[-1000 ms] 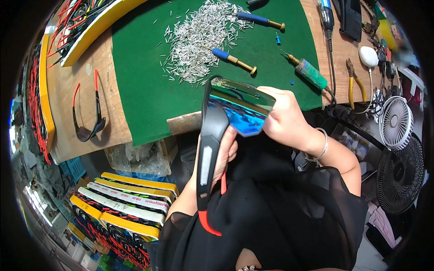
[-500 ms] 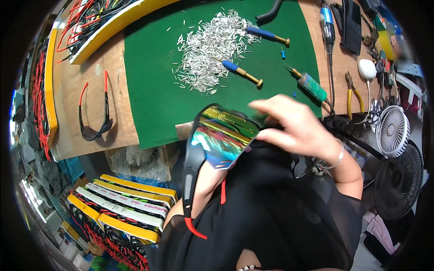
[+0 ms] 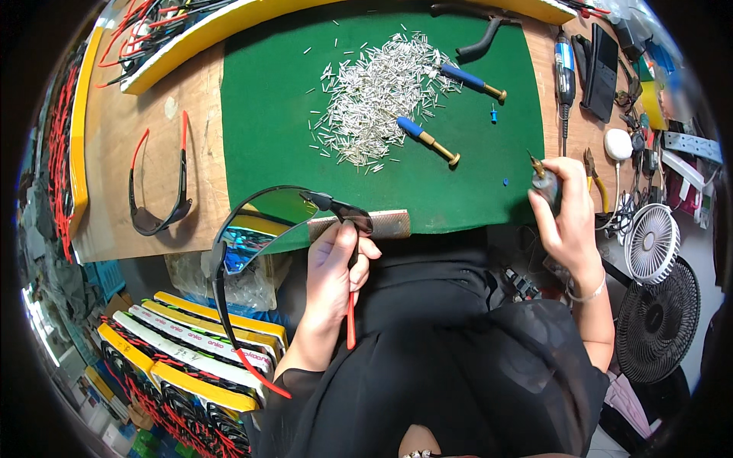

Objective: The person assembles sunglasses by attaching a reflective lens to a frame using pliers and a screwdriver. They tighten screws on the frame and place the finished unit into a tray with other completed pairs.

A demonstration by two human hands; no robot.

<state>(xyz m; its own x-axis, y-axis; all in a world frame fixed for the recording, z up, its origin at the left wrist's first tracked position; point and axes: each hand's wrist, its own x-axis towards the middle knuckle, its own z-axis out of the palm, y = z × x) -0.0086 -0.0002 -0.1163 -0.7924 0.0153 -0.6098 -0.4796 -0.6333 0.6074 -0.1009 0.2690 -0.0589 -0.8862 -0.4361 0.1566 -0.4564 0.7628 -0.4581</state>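
Note:
My left hand [image 3: 334,267] is closed on a pair of wraparound sunglasses [image 3: 256,235] with a mirrored lens and black temples tipped in red. It grips them by one hinge end, in front of the mat's near edge. At the mat's right edge, my right hand [image 3: 569,217] has its fingers around a corded tool [image 3: 542,177] with a brass collar and thin pointed tip; the hand hides much of its handle. A rough metal strip [image 3: 393,224] lies behind the left hand. Small silvery pins [image 3: 374,95] are heaped on the green mat [image 3: 267,114], beside two blue-handled brass tools [image 3: 431,141] [image 3: 469,80].
Another pair of sunglasses [image 3: 156,217] rests at the left. Yellow-edged foam trays [image 3: 202,388] of eyewear stand lower left. Pliers [image 3: 598,179], a blue corded tool [image 3: 564,72], a phone-like black slab [image 3: 601,72] and fans [image 3: 651,239] line the right side.
My left hand has brought the sunglasses leftward and turned them. My right hand has moved right, away from them, and taken hold of the corded tool. The view has shifted slightly.

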